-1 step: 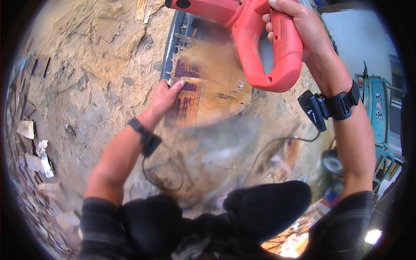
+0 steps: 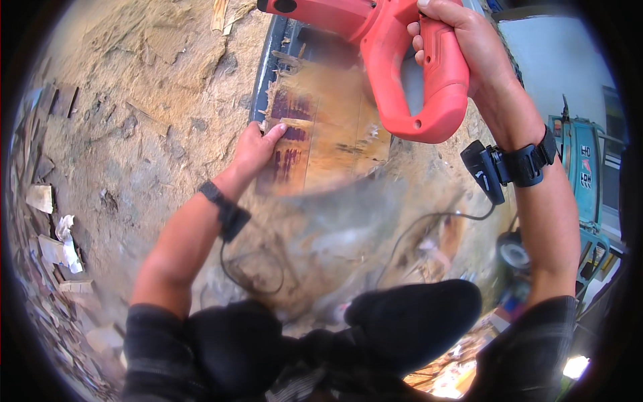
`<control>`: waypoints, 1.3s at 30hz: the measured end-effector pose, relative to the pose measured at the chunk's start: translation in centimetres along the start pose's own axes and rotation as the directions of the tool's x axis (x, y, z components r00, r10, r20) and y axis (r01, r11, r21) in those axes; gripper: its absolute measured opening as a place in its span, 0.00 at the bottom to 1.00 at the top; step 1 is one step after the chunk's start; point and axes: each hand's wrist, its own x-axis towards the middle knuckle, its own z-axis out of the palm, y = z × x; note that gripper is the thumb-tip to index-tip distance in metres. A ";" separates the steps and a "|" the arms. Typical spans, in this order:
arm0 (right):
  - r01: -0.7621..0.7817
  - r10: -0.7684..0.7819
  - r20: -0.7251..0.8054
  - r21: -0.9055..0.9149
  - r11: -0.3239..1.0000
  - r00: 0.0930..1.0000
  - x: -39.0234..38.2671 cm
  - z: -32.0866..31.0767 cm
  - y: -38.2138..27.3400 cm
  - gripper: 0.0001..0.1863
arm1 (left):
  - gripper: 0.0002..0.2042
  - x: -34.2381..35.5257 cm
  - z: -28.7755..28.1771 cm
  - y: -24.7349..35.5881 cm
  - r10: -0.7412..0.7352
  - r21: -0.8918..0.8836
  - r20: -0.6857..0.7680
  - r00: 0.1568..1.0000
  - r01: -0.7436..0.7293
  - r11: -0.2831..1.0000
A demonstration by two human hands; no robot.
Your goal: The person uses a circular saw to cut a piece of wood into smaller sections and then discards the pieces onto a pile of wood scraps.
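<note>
Up at the top right, my right hand [image 2: 474,43] is wrapped round the looped handle of a red power tool [image 2: 429,124]. The tool's front end runs off the top edge, so any blade is hidden. Below and left of it, my left hand [image 2: 254,149] grips a strip of wood [image 2: 293,124], thumb on top and the other fingers mostly out of sight. Beneath the strip lies a wider yellowish wooden surface [image 2: 335,144] with dark red stains and splintered ends. A dark metal edge [image 2: 263,77] borders it on the left.
Sawdust-covered ground [image 2: 154,60] spreads on the left, with many wood offcuts [image 2: 40,199] at the far left. A cable [image 2: 435,216] trails from the black device [image 2: 483,171] on my right wrist. Teal machinery [image 2: 579,174] stands at the right.
</note>
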 end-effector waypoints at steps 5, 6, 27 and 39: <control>0.007 -0.008 -0.018 -0.035 0.999 1.000 0.0 -0.2 0.7 0.13 | 0.25 -0.6 -0.2 1.0 -0.003 -0.007 0.004 1.000 0.003 1.000; 0.000 -0.001 -0.013 -0.049 0.999 1.000 0.1 -0.3 0.8 0.13 | 0.25 -0.7 -0.2 1.1 -0.007 0.012 -0.001 1.000 0.007 1.000; 0.206 -0.206 -0.013 0.013 0.978 0.979 1.2 2.2 6.3 0.15 | 0.27 0.0 0.0 0.4 -0.073 0.009 0.009 0.997 0.073 0.997; 0.094 -0.094 0.021 -0.027 0.995 0.995 2.3 0.3 3.4 0.17 | 0.23 -0.2 -0.1 0.2 -0.043 0.088 0.005 0.999 0.042 0.995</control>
